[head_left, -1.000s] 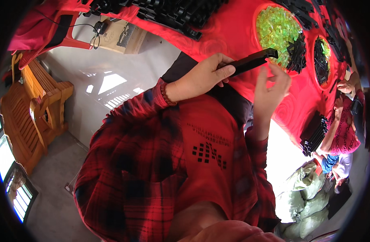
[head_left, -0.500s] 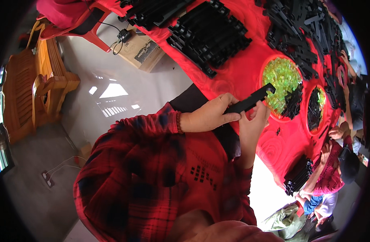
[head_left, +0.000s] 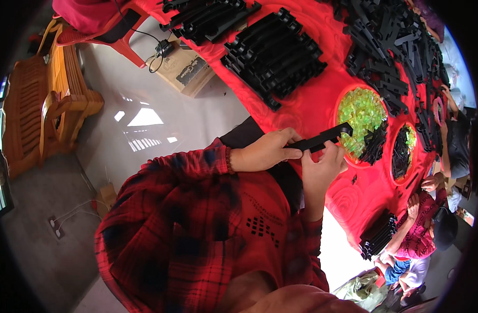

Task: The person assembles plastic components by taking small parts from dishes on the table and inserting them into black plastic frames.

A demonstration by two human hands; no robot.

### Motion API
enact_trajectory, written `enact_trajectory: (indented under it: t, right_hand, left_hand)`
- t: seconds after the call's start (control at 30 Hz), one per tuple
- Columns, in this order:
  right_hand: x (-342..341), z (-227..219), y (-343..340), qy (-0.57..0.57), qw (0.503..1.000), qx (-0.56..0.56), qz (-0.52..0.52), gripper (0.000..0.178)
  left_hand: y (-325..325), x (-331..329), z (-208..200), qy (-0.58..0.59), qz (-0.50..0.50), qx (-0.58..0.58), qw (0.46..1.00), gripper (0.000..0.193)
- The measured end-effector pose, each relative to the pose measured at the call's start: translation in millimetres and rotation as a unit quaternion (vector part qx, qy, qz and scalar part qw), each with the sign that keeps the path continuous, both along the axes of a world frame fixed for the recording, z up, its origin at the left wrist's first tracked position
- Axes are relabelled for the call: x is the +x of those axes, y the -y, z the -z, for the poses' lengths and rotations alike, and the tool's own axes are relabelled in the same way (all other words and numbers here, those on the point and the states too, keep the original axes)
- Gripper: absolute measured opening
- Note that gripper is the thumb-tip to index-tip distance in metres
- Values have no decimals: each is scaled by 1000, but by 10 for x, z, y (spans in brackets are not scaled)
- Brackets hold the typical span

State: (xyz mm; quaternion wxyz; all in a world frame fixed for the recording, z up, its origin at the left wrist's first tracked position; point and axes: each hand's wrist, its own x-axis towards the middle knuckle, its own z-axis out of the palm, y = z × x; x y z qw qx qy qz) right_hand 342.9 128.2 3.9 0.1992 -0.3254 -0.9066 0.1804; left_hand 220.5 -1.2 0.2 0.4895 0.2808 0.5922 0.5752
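Observation:
A long black plastic part (head_left: 322, 139) with a hooked, notched end is held between my two hands, above the near edge of the red-covered table. My left hand (head_left: 267, 151) grips its near end, thumb on top. My right hand (head_left: 324, 164) pinches it farther along, its fingers close to the hooked end; whether a small piece is in those fingers I cannot make out. Just beyond the hooked end sits a round red-rimmed tray (head_left: 337, 112) with yellow-green clear pieces (head_left: 360, 112) and small black pieces (head_left: 375, 142).
A neat stack of black parts (head_left: 274, 55) lies at the table's far left, a loose heap (head_left: 385, 47) farther right. A second tray (head_left: 394, 172) holds small black and green pieces. Co-workers' hands (head_left: 432, 181) are at the right. A cardboard box (head_left: 187, 70) stands on the floor.
The black part has tilted flatter, its hooked end lower in view. Both hands have shifted slightly left and keep their hold. The table and trays sit a little lower in the picture.

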Motion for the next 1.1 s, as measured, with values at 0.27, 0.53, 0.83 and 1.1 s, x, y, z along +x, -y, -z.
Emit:
enact_trajectory:
  t: [0.27, 0.53, 0.83, 1.1]
  right_hand:
    - [-328, -182, 31, 11, 996, 74, -51, 50]
    - [-1175, -507, -79, -16, 982, 108, -153, 40]
    - [-2100, -453, -323, 72, 980, 115, -144, 28]
    - [-2344, -342, -323, 150, 970, 112, -155, 27]
  left_hand:
    - [73, -174, 89, 31, -53, 19, 998, 30]
    - [302, -714, -45, -161, -144, 39, 976, 44]
    - [556, -939, -245, -374, -267, 40, 887, 29]
    - [539, -830, -54, -337, -250, 39, 907, 28]
